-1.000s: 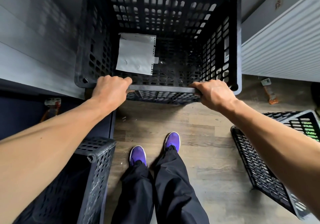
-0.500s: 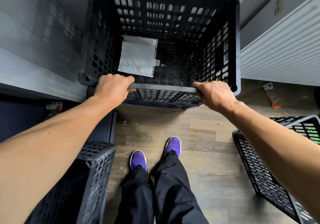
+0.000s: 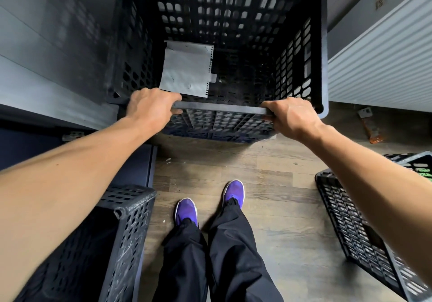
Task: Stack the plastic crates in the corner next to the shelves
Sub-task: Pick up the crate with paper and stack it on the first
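A large black perforated plastic crate [image 3: 323,44] sits in front of me, tight between a grey wall on the left and a white ribbed panel on the right. Its bottom holds a torn sheet of white paper [image 3: 187,68]. My left hand [image 3: 149,110] grips the near rim at its left end. My right hand [image 3: 292,119] grips the same rim at its right end. Below the near rim I see more black lattice; whether it is another crate underneath I cannot tell. A second black crate [image 3: 121,231] stands at lower left, a third black crate [image 3: 350,227] lies at the right.
The grey wall [image 3: 46,56] runs along the left, with a dark cabinet face [image 3: 135,168] below it. The white ribbed panel [image 3: 383,63] closes the right side. An orange-handled tool [image 3: 371,128] lies on the wood floor. My purple shoes [image 3: 210,199] stand between the crates.
The crate in my hands has sunk slightly lower and closer in the view. Both hands keep the same grip on its near rim.
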